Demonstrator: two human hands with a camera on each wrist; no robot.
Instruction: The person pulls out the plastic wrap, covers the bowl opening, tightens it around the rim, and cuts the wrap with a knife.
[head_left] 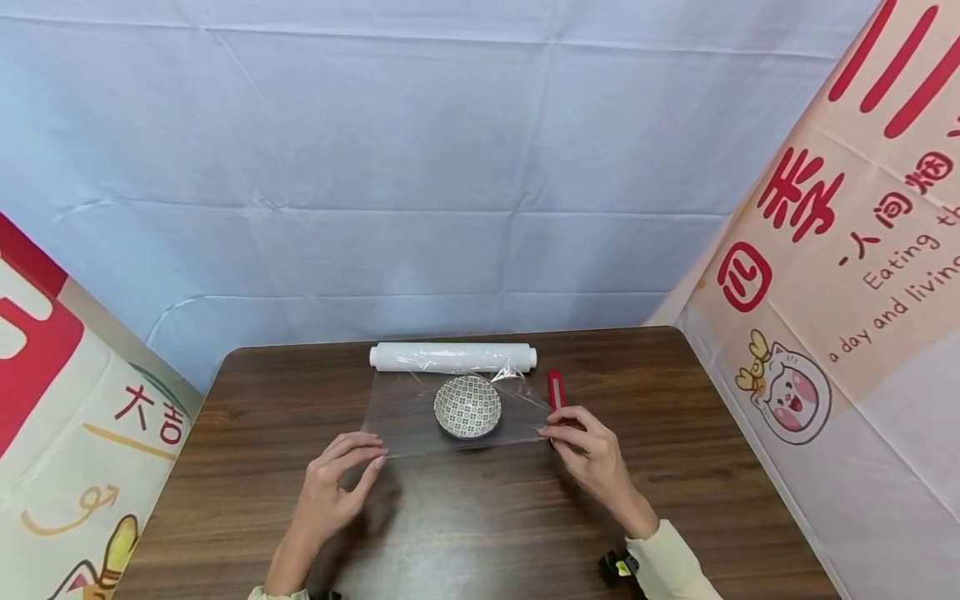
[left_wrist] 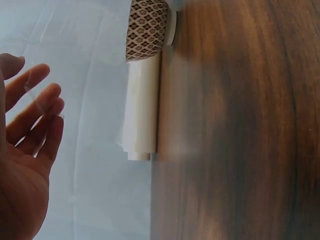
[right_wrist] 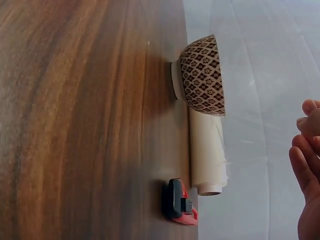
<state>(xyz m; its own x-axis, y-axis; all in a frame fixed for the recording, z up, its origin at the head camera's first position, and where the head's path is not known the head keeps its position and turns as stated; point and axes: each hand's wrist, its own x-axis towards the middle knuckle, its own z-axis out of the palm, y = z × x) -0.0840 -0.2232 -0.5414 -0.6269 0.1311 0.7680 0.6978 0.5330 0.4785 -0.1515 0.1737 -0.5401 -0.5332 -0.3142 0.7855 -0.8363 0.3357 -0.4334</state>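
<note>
A clear sheet of cling film (head_left: pixel 405 421) stretches from its white roll (head_left: pixel 450 358) at the table's back toward both hands. Thumb and fingertips of my left hand (head_left: pixel 330 482) pinch its near left corner. On the other side, my right hand (head_left: pixel 597 457) pinches the near right corner. Between them the patterned bowl (head_left: pixel 467 407) stands upright on its foot, with the film passing over it in the head view. Both wrist views show the hands raised above the tabletop, higher than the bowl (right_wrist: pixel 204 75).
A red utility knife (head_left: pixel 556 387) lies right of the roll, just beyond my right fingertips. Everything stands on a dark wooden table (head_left: pixel 465 533). A pale cloth backdrop (head_left: pixel 420 167) hangs behind it, and printed cloths hang at both sides.
</note>
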